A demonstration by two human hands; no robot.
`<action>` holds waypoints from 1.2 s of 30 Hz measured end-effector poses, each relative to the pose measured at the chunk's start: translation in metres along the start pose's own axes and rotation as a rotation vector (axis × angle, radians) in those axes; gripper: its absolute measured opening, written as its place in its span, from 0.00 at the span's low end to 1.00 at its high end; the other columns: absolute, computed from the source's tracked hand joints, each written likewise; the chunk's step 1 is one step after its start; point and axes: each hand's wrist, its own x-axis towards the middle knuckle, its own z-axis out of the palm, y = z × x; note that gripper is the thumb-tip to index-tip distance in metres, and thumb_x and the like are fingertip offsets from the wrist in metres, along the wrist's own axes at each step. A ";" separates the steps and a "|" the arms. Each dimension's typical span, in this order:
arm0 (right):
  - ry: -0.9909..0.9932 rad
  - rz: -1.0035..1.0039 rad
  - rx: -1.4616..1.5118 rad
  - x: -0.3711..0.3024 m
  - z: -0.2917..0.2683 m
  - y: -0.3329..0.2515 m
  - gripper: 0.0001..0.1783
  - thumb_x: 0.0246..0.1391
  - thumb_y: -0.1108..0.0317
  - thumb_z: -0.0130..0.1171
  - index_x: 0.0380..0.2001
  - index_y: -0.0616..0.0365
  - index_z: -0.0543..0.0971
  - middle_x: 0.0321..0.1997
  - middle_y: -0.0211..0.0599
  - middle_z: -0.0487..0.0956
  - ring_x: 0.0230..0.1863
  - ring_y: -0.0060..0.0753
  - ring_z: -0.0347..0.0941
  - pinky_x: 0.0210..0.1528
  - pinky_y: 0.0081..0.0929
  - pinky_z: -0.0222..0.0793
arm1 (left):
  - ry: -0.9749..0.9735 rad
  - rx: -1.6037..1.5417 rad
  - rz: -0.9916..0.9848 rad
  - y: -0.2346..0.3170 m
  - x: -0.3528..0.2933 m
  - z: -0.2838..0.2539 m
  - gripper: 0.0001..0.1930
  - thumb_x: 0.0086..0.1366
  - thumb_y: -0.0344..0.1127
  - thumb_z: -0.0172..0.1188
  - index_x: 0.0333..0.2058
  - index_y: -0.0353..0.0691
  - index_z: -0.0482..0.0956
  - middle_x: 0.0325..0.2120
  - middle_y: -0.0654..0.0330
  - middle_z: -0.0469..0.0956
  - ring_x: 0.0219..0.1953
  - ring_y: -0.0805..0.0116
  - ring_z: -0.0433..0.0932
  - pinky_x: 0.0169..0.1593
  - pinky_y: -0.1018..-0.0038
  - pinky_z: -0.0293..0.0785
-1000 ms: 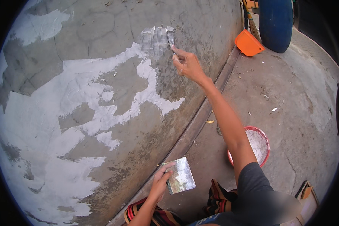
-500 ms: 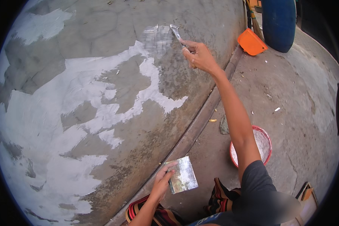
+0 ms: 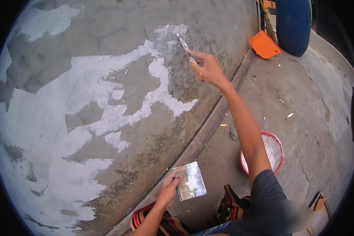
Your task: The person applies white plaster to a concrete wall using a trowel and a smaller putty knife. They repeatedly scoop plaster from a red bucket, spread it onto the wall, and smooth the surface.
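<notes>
My right hand (image 3: 207, 67) grips the handle of a putty knife (image 3: 183, 41), its blade against the grey wall (image 3: 137, 80). Thin white streaks of putty (image 3: 166, 38) lie beside the blade. Farther left and lower, broad uneven patches of white putty (image 3: 47, 118) cover much of the wall. Low in front of me, my left hand (image 3: 170, 188) holds a flat square metal plate (image 3: 191, 181) by its left edge, thumb on top. The plate carries whitish smears. White residue marks my right fingers.
A red-rimmed bucket (image 3: 282, 154) with white putty inside stands on the concrete floor, partly behind my right arm. Farther off are an orange dustpan (image 3: 264, 44), a broom (image 3: 268, 25) and a blue barrel (image 3: 293, 27). A low ledge (image 3: 212, 126) runs along the wall's foot.
The putty knife has moved slightly down along the wall, and the white streaks now reach farther right. My left hand and the plate stay almost in place.
</notes>
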 end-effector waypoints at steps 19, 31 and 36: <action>0.045 -0.221 -0.052 -0.084 0.117 0.038 0.30 0.59 0.73 0.55 0.65 0.59 0.65 0.20 0.26 0.74 0.18 0.14 0.65 0.21 0.19 0.63 | 0.001 0.010 0.015 0.007 -0.005 0.003 0.18 0.67 0.27 0.48 0.55 0.36 0.73 0.52 0.59 0.73 0.53 0.70 0.70 0.59 0.74 0.62; 0.015 0.140 0.273 -0.054 0.073 0.000 0.26 0.62 0.70 0.53 0.62 0.67 0.67 0.23 0.32 0.76 0.16 0.18 0.67 0.19 0.19 0.65 | 0.002 0.034 0.037 0.011 -0.008 0.005 0.18 0.66 0.27 0.48 0.54 0.36 0.74 0.52 0.58 0.73 0.53 0.70 0.70 0.60 0.74 0.61; -0.059 -0.004 0.175 -0.085 0.093 0.001 0.26 0.62 0.70 0.53 0.62 0.67 0.67 0.23 0.32 0.76 0.17 0.19 0.70 0.19 0.22 0.67 | 0.011 0.022 0.004 0.007 -0.007 0.003 0.18 0.67 0.27 0.48 0.54 0.36 0.74 0.51 0.58 0.73 0.52 0.70 0.71 0.59 0.74 0.63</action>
